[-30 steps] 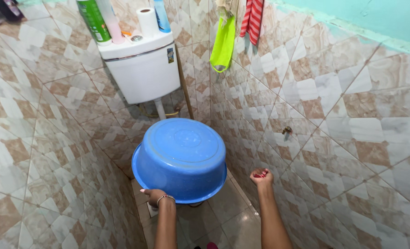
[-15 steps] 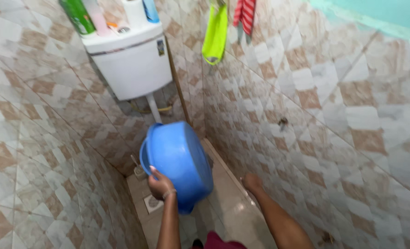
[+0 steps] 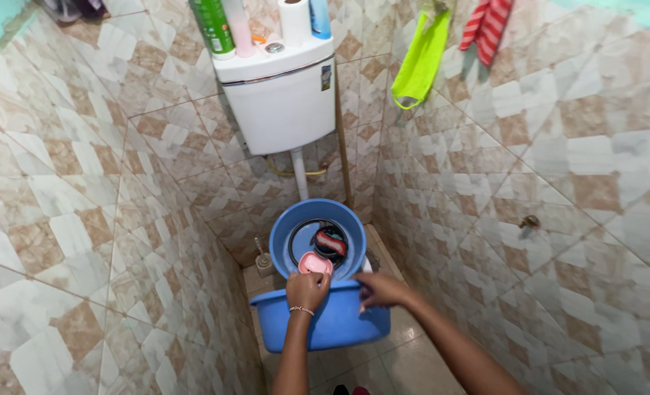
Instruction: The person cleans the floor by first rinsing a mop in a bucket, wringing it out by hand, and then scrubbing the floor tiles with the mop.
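Tiled walls (image 3: 120, 219) crowd both sides; cistern (image 3: 281, 102) overhangs behind; basin (image 3: 325, 322) fills floor gap.

Both hands (image 3: 343, 290) on blue basin (image 3: 325, 322) rim

Blue plastic basin (image 3: 325, 322): round, smooth-walled, held low over the tiled floor, tipped so its outer wall faces the camera. Both hands grip its upper rim, left hand (image 3: 306, 289) and right hand (image 3: 381, 290) close together. Second blue basin (image 3: 317, 238): just behind, mouth turned towards the camera. Inside it: a pink soap dish (image 3: 314, 262), a red-and-black item (image 3: 331, 241), not identifiable, and a dark ring along the inner wall.
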